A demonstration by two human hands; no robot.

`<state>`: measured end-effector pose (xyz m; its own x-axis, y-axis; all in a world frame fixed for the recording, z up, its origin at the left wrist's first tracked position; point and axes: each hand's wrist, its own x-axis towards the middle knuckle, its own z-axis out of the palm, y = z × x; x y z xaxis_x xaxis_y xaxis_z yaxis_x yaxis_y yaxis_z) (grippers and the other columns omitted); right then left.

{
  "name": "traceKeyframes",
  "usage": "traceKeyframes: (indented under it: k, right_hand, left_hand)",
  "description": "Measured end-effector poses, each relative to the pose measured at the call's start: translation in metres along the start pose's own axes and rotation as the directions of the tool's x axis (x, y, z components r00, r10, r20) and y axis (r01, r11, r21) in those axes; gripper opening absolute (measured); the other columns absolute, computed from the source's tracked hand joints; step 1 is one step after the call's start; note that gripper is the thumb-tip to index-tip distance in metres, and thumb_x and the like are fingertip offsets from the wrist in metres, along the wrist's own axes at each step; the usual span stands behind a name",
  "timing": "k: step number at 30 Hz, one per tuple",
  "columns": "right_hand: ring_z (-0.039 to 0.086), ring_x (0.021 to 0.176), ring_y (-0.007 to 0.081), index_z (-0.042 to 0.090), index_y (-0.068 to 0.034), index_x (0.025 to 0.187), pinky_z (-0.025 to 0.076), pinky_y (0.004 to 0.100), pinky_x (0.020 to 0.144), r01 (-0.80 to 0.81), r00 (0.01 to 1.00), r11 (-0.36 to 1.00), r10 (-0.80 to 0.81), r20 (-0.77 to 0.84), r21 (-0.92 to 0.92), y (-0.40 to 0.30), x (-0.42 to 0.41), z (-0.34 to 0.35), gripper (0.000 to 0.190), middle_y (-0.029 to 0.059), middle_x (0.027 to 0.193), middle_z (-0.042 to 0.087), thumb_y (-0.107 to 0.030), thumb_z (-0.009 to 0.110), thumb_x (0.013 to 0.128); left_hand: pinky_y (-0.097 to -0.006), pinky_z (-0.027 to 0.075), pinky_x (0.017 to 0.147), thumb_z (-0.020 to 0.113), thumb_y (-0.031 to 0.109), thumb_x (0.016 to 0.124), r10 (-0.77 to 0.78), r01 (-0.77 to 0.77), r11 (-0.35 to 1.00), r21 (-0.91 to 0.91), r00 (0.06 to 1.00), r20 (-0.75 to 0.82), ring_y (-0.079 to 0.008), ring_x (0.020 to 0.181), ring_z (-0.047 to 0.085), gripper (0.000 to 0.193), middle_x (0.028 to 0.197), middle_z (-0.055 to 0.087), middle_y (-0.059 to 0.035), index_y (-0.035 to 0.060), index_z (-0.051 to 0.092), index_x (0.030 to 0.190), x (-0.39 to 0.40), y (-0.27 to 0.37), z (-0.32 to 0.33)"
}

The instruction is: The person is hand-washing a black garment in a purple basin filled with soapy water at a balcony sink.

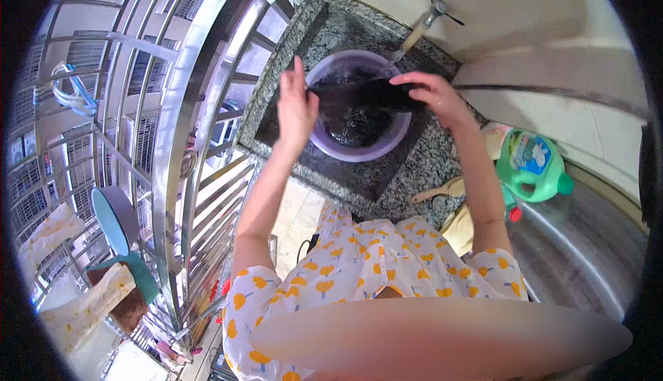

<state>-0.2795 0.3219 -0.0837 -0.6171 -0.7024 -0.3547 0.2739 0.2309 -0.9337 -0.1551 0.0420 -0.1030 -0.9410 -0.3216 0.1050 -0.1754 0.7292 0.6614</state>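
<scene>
A purple round basin [359,156] stands in a granite sink [290,153], below a wall tap [424,18]. Dark liquid or wet material lies in the basin. Across its top stretches a dark cloth [368,95], held between both hands. My left hand [298,106] grips its left end at the basin's rim, with the index finger pointing up. My right hand [430,93] holds the right end, its fingers bent over the cloth. The cloth hides part of the basin's inside.
A green detergent jug [533,166] and a wooden-handled brush [440,191] are at the right, beside a metal surface [580,241]. Metal window bars [191,96] rise close on the left. A tiled wall [518,23] stands behind the tap.
</scene>
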Motion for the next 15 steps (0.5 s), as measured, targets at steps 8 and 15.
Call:
traceKeyframes:
  k: [8, 15]
  right_hand:
    - [0.055, 0.115, 0.0186, 0.067, 0.002, 0.109, 0.034, 0.0309, 0.105, 0.345, 0.935, 0.932, -0.331, 0.131, -0.109, -0.192, -0.085, 0.037, 0.034, 0.0088, 0.114, 0.065, -0.006, 0.053, 0.079]
    - [0.062, 0.087, 0.0192, 0.071, 0.002, 0.1, 0.048, 0.0296, 0.082, 0.564, 0.821, 0.757, -0.557, 0.125, -0.331, -0.252, -0.13, 0.031, 0.027, 0.0116, 0.095, 0.068, 0.002, 0.054, 0.079]
  left_hand:
    - [-0.0314, 0.046, 0.063, 0.058, -0.007, 0.071, 0.404, -0.39, 0.905, 0.168, 0.913, -0.053, -0.022, 0.079, 0.057, 0.036, 0.097, 0.05, -0.0058, 0.0177, 0.076, 0.089, 0.008, 0.114, -0.17]
    - [-0.036, 0.05, 0.057, 0.061, 0.0, 0.076, 0.55, -0.247, 0.613, 0.751, 0.816, -0.18, -0.0234, 0.078, 0.064, 0.037, 0.11, 0.055, 0.0016, 0.0264, 0.074, 0.099, -0.001, 0.174, -0.229]
